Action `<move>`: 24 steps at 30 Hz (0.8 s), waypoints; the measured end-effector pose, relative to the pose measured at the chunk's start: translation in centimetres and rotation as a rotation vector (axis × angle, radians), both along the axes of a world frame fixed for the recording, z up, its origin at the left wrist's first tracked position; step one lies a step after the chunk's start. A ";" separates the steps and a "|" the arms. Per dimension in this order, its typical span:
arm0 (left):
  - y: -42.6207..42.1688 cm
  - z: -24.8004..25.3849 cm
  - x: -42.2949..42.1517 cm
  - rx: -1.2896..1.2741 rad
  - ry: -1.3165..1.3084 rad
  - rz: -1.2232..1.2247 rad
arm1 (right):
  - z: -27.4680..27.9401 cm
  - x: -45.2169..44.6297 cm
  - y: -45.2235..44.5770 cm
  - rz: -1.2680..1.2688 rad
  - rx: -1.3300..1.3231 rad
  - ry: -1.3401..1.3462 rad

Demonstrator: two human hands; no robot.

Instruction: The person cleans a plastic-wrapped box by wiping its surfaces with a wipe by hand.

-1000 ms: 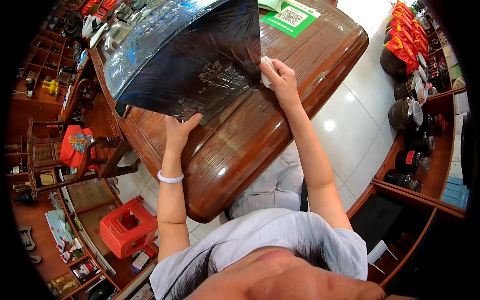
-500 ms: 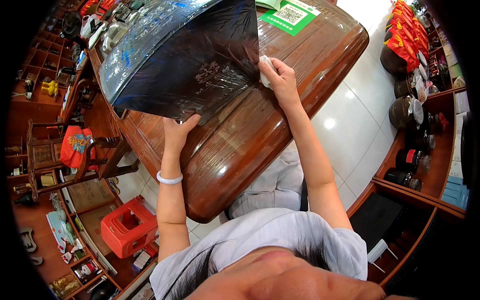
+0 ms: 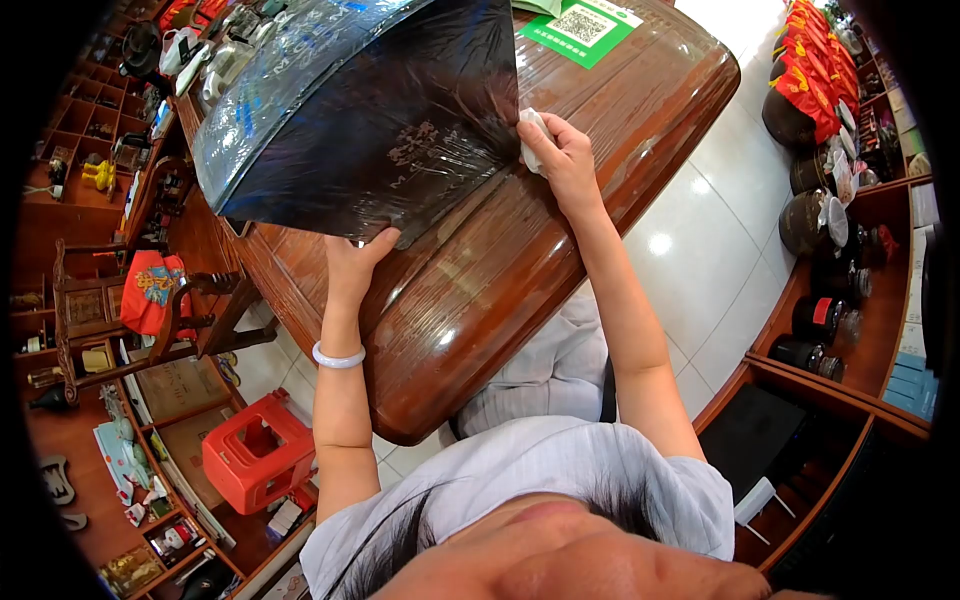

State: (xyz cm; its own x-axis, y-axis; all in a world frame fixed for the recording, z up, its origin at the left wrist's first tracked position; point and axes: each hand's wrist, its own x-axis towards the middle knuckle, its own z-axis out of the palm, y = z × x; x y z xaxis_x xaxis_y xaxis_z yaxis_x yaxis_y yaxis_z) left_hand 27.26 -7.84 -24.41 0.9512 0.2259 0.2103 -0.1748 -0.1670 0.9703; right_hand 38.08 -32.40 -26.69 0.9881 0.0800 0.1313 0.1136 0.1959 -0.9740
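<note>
Right hand (image 3: 563, 160): closed on a white wad (image 3: 532, 148) at the edge of a dark, plastic-wrapped package (image 3: 400, 125). Left hand (image 3: 352, 264): gripping its near edge, fingers mostly hidden. Package: over the brown wooden table (image 3: 630, 115); whether resting there, unclear.

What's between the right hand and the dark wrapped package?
A crumpled white wad, held in the right hand at the edge of the dark wrapped package; head view shows it.
</note>
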 end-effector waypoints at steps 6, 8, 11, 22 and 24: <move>0.1 -0.2 -0.1 -0.026 0.010 0.005 | 0.4 -0.2 -0.1 -0.010 -0.020 -0.010; 0.1 -0.2 -0.1 -0.032 0.016 0.000 | 0.4 -0.2 -0.1 -0.019 -0.025 -0.008; 0.2 -0.3 -0.1 -0.046 0.020 -0.010 | 0.3 -0.2 -0.1 -0.013 -0.016 0.006; 1.4 -1.6 -0.7 -0.028 0.115 0.014 | 1.0 -0.2 -0.2 0.034 -0.003 0.039; 1.4 -1.9 -0.6 -0.101 0.056 0.001 | 1.2 -0.2 -0.3 0.036 0.005 0.039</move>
